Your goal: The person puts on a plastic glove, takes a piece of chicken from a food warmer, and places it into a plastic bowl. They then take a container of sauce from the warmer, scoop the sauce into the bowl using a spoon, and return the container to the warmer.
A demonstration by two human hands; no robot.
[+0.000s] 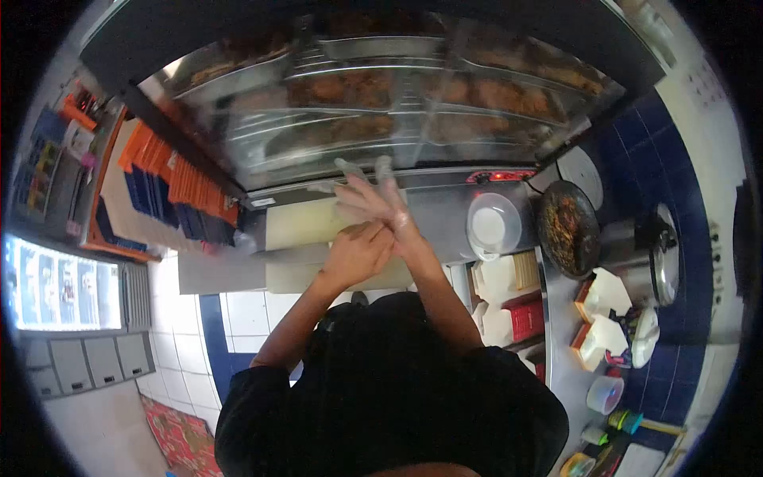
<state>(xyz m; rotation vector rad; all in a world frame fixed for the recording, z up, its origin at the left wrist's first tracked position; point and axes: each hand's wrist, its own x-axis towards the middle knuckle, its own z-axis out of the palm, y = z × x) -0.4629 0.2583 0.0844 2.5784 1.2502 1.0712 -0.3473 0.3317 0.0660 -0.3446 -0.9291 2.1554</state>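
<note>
My right hand (375,199) is spread, with a clear plastic glove on it whose loose tips stick out past the fingers. The fingers of my left hand (358,253) are closed on the glove's edge near the wrist. Both hands are above a pale cutting board (298,222) on the steel counter. A knife (296,254) lies across the board, left of my hands. Behind the board stands a glass-fronted display case (342,119) with trays of food.
Right of my hands are a white round container (490,226), a dark pan of food (567,230), a large pot (636,254) and open cartons (602,296). Orange and blue folded boxes (187,187) stand at the left. A lit fridge (63,282) is farther left.
</note>
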